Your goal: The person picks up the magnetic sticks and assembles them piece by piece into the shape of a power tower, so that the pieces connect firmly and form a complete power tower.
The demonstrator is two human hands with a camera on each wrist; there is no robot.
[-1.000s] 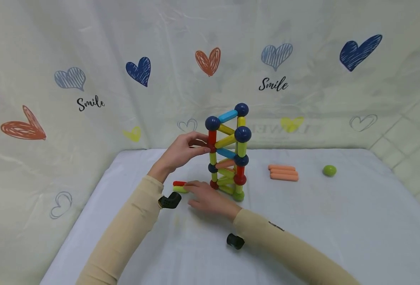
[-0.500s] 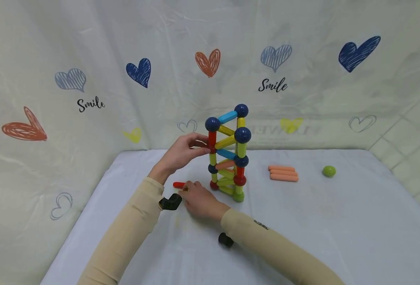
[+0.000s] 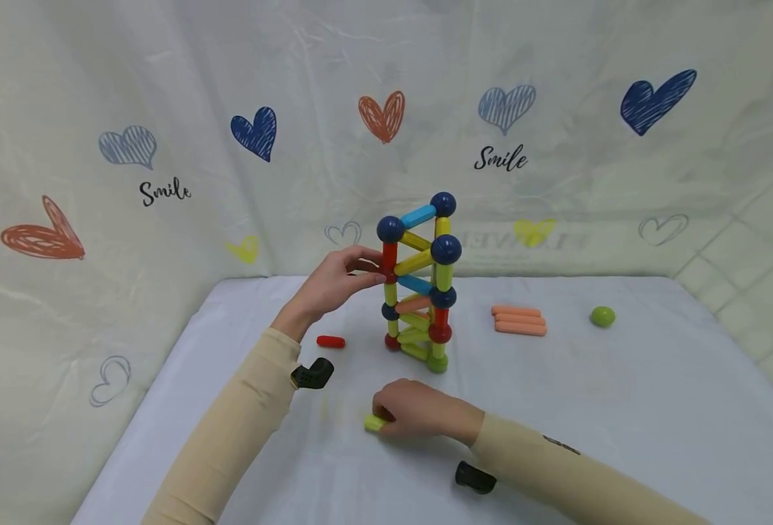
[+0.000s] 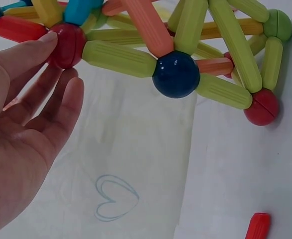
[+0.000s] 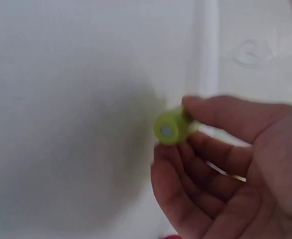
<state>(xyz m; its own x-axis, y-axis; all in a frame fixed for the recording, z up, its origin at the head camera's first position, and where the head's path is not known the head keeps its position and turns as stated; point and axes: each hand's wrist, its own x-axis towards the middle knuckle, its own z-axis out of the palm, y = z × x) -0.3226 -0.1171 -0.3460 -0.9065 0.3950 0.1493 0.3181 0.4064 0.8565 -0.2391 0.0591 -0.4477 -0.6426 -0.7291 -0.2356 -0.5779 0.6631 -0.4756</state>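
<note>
A tall tower of magnetic rods and balls (image 3: 445, 250) stands upright on the table, with dark blue balls at its top. At its left side, my left hand (image 3: 330, 283) pinches a red ball (image 4: 69, 47) partway up, thumb on one side and fingers on the other. Over the front of the table, my right hand (image 3: 426, 410) grips a yellow-green magnetic rod (image 5: 170, 128) between thumb and fingers. The rod's round end with a grey metal disc shows in the right wrist view. Left of the tower lies a red rod (image 3: 330, 341).
Several salmon-coloured rods (image 3: 519, 321) lie side by side to the right of the tower. Farther right sits a green ball (image 3: 602, 316). A white cloth covers the table (image 3: 557, 394), and a curtain printed with hearts (image 3: 308, 65) hangs behind it.
My right hand has picked up the yellow-green rod from beside the red one and brought it toward the front right. My left hand stays at the tower.
</note>
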